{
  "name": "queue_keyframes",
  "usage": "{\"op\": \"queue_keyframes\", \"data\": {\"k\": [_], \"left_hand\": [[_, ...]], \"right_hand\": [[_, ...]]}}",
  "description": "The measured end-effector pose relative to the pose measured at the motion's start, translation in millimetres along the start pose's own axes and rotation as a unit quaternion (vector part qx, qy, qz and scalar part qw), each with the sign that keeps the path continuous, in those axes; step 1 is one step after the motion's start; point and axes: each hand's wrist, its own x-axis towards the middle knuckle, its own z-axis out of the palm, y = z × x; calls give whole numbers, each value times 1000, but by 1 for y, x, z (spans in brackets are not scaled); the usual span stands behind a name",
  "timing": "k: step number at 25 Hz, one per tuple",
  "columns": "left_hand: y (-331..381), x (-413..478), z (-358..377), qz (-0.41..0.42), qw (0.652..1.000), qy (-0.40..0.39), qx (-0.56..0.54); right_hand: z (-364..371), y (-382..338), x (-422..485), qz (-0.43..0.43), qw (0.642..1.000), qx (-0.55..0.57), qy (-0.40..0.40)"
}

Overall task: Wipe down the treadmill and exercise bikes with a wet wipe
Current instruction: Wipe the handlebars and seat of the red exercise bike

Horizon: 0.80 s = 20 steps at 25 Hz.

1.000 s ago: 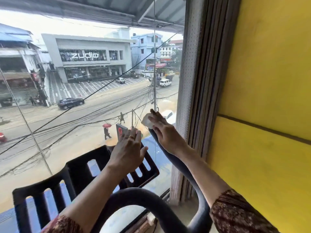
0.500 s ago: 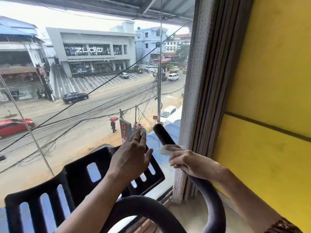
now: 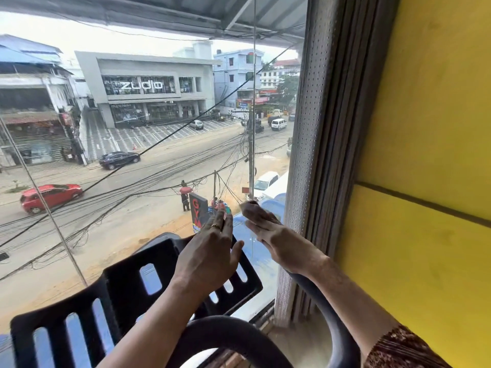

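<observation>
The exercise bike's black slotted console panel (image 3: 125, 288) fills the lower left. My left hand (image 3: 210, 253) rests flat on its upper right corner, fingers straight, a ring on one finger. A dark grey handlebar (image 3: 332, 317) curves up on the right to its tip by the window. My right hand (image 3: 279, 240) grips that upper end and holds a pale wet wipe (image 3: 245, 207) against the tip. Most of the wipe is hidden under my fingers.
A big glass window (image 3: 132, 168) stands right behind the bike, overlooking a street. Folded grey blinds (image 3: 313, 155) and a yellow wall (image 3: 425, 181) close in the right side. A second grey handlebar loop (image 3: 225, 330) lies at the bottom centre.
My right hand slid down the handlebar with the wipe, then came back up to the tip. My left hand stayed on the console panel.
</observation>
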Motion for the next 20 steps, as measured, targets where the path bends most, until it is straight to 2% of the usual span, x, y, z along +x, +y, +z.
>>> {"op": "queue_keyframes", "data": {"k": [3,5,6,8,10,13,16,18,20], "left_hand": [[0,0,-1,-5,1000,-3,-2],[1,-1,-1,-5,1000,-3,-4],[1,-1,-1,-3,1000,-4,-6],[0,1,0,-1,1000,-2,-10],[-1,1,1,-3,1000,0,-10],[0,-1,-1,-1,1000,-3,-3],[0,-1,-3,0,1000,1,5],[0,-2,-3,-1,1000,-1,5],[1,-2,-3,-1,1000,-3,2]], "right_hand": [[-16,-3,-40,-32,997,15,-73],[-29,-5,-52,-17,994,50,-91],[-36,-9,-50,5,994,77,-71],[-47,-15,-34,47,994,101,16],[-49,-23,-10,72,991,68,85],[-31,-31,25,73,991,9,115],[-11,-31,50,59,985,52,151],[-3,-29,53,75,979,38,188],[6,-24,40,98,982,1,163]]}}
